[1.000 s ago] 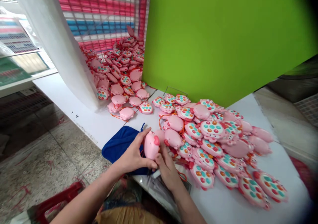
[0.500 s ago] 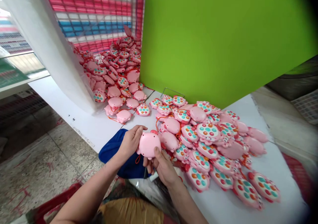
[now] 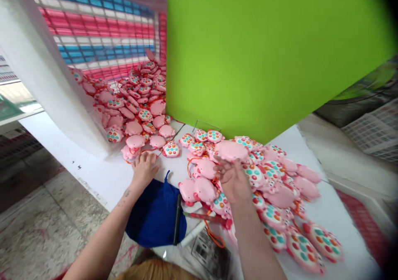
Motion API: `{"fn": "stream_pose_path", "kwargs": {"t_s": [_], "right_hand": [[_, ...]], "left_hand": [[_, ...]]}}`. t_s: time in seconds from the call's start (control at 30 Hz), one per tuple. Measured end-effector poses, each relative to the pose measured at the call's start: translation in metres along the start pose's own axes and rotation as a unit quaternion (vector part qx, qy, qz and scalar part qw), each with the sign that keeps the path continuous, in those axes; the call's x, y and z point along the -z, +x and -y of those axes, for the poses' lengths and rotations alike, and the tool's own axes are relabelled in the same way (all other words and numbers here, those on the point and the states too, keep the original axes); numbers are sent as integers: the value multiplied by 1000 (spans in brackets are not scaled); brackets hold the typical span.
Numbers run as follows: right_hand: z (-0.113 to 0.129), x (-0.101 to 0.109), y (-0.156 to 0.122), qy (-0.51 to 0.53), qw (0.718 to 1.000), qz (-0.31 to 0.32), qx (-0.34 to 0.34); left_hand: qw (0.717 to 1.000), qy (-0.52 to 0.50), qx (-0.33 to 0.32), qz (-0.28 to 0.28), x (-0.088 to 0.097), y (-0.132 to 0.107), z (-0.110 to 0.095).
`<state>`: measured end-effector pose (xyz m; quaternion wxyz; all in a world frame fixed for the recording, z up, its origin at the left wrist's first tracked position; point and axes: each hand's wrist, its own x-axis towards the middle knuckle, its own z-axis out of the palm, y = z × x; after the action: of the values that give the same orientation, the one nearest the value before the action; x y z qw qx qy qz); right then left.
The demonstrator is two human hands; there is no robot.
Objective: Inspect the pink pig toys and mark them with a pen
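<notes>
My left hand [image 3: 144, 169] reaches over a pink animal-shaped toy [image 3: 152, 156] at the near edge of the left pile, its fingers bent over it; the hand covers most of it. My right hand [image 3: 234, 182] is at the right heap, palm turned up and fingers loosely curled apart. Just beyond its fingertips lies a larger-looking pink toy [image 3: 231, 150], smooth back up. Other toys around it show white faces with coloured dots, such as one toy [image 3: 323, 240] at the near right. Below my hands lie a blue cloth [image 3: 149, 218] and a black pen [image 3: 177, 220].
A large green panel [image 3: 248, 56] stands behind the right heap. At left, a white padded edge [image 3: 62, 77] borders a mesh-sided container [image 3: 102, 31] with many toys spilling out. A white tube [image 3: 194, 233], a red stick [image 3: 205, 217] and an orange cord [image 3: 216, 236] lie near the table's front.
Both hands held a pink toy together over the blue cloth; now they are apart. My left hand has moved forward to the left pile, my right hand forward to the right heap. The view has shifted.
</notes>
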<state>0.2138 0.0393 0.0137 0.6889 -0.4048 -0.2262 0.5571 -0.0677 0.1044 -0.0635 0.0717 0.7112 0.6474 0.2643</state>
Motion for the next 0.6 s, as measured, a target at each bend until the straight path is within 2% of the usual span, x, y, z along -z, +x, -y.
{"fn": "stream_pose_path", "kwargs": {"t_s": [0.1, 0.17, 0.23, 0.3, 0.33, 0.37, 0.43, 0.5, 0.53, 0.6], "right_hand": [[1, 10, 7, 53, 997, -36, 48], [-8, 12, 1, 60, 997, -49, 27], [-22, 9, -9, 43, 998, -41, -15], [-36, 3, -20, 2, 998, -10, -56], [-42, -1, -25, -27, 997, 9, -72], [-48, -5, -30, -62, 994, 28, -83], [-56, -10, -37, -133, 986, 56, -83], [-59, -13, -41, -188, 977, 79, -65], [-59, -14, -42, -207, 972, 93, -57], [-56, -14, -45, -229, 965, 120, -45]], "left_hand": [[999, -45, -25, -1, -8, 5, 17], [996, -85, -40, -8, -7, 6, 20], [994, -101, -40, -7, 0, 4, 13], [982, -189, 1, 14, 8, -2, -3], [962, -268, 40, 37, 13, -6, -13], [925, -364, 88, 67, 17, -12, -25], [821, -530, 165, 134, 25, -24, -48], [743, -613, 188, 193, 31, -36, -67], [721, -630, 189, 218, 34, -40, -75], [703, -636, 184, 261, 39, -47, -85]]}}
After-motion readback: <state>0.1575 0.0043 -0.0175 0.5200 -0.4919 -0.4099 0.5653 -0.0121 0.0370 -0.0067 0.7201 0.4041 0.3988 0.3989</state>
